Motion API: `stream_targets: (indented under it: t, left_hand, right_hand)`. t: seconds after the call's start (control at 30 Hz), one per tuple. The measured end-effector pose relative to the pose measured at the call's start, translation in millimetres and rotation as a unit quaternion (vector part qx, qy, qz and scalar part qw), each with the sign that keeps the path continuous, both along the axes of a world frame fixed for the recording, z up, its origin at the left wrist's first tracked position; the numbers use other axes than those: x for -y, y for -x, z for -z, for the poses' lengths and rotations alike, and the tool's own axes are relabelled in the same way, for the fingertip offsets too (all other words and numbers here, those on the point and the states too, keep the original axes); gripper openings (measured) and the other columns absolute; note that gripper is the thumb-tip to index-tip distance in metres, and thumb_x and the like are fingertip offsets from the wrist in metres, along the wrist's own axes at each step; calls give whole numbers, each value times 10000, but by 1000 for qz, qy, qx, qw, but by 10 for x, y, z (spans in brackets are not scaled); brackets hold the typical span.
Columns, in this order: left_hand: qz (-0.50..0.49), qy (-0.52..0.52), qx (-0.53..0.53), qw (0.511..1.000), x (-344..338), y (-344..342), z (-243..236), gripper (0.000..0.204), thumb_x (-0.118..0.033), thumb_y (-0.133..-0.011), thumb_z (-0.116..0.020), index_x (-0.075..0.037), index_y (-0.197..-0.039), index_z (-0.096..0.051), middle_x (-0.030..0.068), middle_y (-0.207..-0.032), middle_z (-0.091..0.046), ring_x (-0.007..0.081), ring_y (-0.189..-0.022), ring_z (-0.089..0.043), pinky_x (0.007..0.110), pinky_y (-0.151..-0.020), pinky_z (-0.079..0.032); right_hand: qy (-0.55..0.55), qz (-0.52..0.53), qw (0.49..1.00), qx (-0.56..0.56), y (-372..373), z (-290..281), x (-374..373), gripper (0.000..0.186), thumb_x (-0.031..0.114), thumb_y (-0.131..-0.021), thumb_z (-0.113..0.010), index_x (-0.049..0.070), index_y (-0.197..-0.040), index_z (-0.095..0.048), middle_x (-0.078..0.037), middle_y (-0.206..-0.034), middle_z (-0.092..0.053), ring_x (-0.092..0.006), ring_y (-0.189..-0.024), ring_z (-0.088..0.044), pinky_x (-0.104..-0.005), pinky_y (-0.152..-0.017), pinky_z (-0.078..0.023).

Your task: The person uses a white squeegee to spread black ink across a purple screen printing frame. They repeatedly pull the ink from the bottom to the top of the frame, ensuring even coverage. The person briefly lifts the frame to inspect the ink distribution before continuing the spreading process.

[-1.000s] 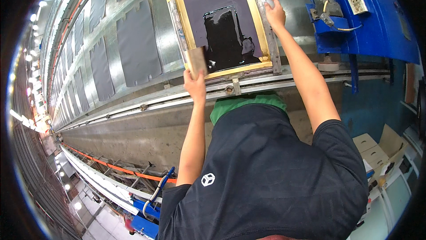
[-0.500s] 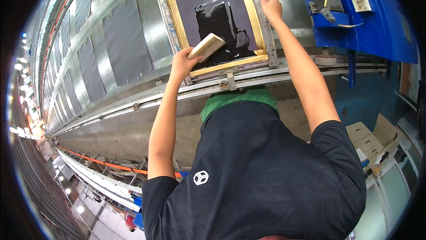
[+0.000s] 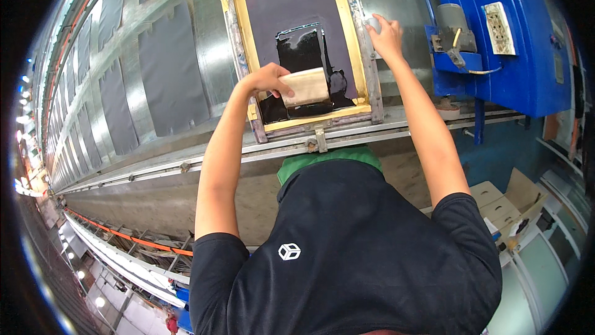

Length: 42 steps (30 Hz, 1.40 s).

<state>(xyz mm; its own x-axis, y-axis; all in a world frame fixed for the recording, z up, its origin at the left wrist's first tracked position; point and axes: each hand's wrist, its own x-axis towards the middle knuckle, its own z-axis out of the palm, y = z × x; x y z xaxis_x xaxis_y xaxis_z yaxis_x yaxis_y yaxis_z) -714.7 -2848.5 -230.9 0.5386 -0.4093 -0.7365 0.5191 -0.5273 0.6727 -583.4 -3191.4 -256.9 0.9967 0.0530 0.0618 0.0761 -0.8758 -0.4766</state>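
My left hand (image 3: 269, 79) grips a flat beige squeegee (image 3: 307, 87), held crosswise over the lower part of a pool of glossy black ink (image 3: 296, 47). The ink lies on a purple-grey screen (image 3: 291, 0) bordered with yellow tape, in a worn metal frame (image 3: 375, 107). My right hand (image 3: 387, 39) is at the frame's right side, its fingers curled on a small pale grey knob (image 3: 372, 23), partly hidden by them. The frame sits on a long metal table (image 3: 220, 56).
Grey cut pieces (image 3: 170, 68) lie in rows along the table leftward, with a rail (image 3: 235, 155) at its near edge. At right are a blue machine housing (image 3: 520, 81) with a motor and cartons (image 3: 493, 205). A person in red (image 3: 171, 322) is far off at lower left.
The squeegee has swung from upright at the screen's lower left to lying crosswise over the ink, farther right. My left hand has moved with it. My right hand stays at the frame's side.
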Motion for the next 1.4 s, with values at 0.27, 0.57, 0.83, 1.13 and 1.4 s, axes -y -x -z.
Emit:
stream_targets:
  t: [0.27, 0.57, 0.83, 1.13, 1.4]
  left_hand:
    - [-81, -201, 295, 931, 24, -606, -432, 345, -169, -762, -821, -82, -1092, -778, 158, -926, -765, 311, -869, -742, 396, -811, -561]
    - [-136, -208, 500, 829, 238, -307, 7, 387, 37, -716, -708, -113, -1065, -784, 97, -1081, -763, 311, -1038, -694, 395, -937, -541]
    - [-129, -180, 477, 851, 651, 949, -113, 507, 113, -669, -692, -94, -1126, -759, 79, -1181, -750, 293, -1106, -685, 396, -983, -549]
    - [-147, -211, 517, 816, 187, -218, 4, 455, 20, -729, -742, -134, -1156, -757, 72, -1191, -748, 283, -1118, -693, 383, -988, -546]
    - [-114, -217, 484, 840, 282, -12, 84, 450, 28, -707, -733, -110, -1134, -768, 102, -1147, -758, 297, -1090, -699, 407, -982, -546]
  right_hand:
    - [24, -358, 933, -38, 6, -950, -958, 488, 356, -857, -788, 143, -1288, -704, -90, -1211, -687, -313, -1176, -604, -437, -1044, -481]
    - [-75, -336, 939, -16, 268, -280, -865, 362, 44, -775, -768, 57, -1134, -724, -120, -1127, -679, -345, -1095, -621, -433, -973, -522]
    - [-116, -325, 933, -100, 1499, -517, -476, 456, -36, -710, -772, -1, -1156, -688, -148, -1189, -640, -353, -1136, -600, -439, -987, -507]
    - [-111, -325, 939, 13, 303, -461, -872, 384, 15, -745, -774, 31, -1125, -718, -99, -1154, -699, -322, -1073, -628, -402, -959, -531]
    - [-119, -311, 943, -22, 603, -269, -713, 462, 2, -725, -791, 44, -1176, -698, -135, -1191, -690, -342, -1137, -627, -417, -1015, -509]
